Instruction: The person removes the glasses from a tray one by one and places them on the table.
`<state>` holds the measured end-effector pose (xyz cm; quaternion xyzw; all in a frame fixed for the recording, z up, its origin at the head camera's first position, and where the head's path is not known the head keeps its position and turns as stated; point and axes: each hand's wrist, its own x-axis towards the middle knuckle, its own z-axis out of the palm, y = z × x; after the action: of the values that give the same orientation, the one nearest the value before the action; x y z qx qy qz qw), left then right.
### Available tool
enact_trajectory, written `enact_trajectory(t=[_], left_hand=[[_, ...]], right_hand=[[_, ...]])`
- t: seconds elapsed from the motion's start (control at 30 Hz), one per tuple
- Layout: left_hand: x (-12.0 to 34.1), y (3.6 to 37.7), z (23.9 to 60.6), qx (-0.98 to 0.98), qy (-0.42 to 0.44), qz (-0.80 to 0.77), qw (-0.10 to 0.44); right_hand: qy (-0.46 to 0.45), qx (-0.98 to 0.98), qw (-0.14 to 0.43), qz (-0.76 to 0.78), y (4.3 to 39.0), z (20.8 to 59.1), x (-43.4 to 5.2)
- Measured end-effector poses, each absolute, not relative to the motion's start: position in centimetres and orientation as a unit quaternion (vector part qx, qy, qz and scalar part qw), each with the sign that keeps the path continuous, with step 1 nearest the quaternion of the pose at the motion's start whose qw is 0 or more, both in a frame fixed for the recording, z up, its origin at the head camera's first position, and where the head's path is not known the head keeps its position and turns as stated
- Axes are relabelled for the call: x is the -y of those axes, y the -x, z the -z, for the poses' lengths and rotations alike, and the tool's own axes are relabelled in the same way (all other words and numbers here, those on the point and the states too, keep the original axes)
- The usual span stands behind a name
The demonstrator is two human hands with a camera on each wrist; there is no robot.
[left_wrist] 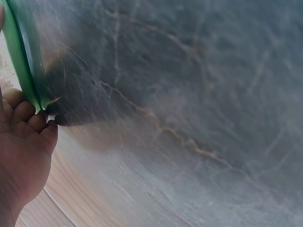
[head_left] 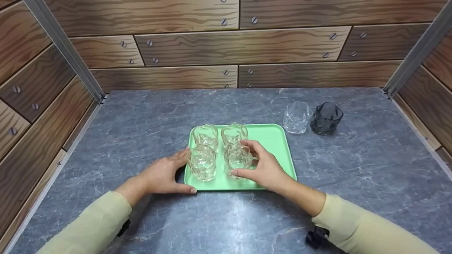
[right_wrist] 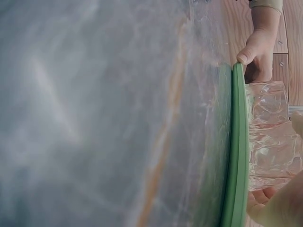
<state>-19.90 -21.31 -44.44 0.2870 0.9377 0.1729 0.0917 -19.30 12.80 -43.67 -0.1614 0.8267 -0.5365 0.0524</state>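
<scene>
Several clear, faceted drinking glasses stand in two rows on a light green tray (head_left: 272, 141). My right hand (head_left: 266, 167) grips the front right glass (head_left: 237, 160), thumb at its near side and fingers round its far right side. With my left hand (head_left: 162, 174) I hold the tray's front left corner, thumb along the front edge and fingers at the left edge. Close to those fingers stands the front left glass (head_left: 203, 165). Behind are the back left glass (head_left: 206, 135) and the back right glass (head_left: 233, 133). In the left wrist view, curled fingers (left_wrist: 33, 116) meet the tray's rim.
Right of the tray, another clear glass (head_left: 297, 118) and a dark grey glass (head_left: 326, 119) stand side by side on the grey marbled table (head_left: 148, 116). Wood-patterned panels (head_left: 240, 46) and metal posts enclose the table at the back and sides.
</scene>
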Motion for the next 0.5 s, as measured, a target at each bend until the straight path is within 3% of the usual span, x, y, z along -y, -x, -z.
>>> enact_trajectory(t=[0.5], left_hand=[[21.28, 19.88, 44.25, -0.939, -0.284, -0.168, 0.096]], right_hand=[[0.164, -0.833, 0.069, 0.524, 19.16, 43.44, -13.12]])
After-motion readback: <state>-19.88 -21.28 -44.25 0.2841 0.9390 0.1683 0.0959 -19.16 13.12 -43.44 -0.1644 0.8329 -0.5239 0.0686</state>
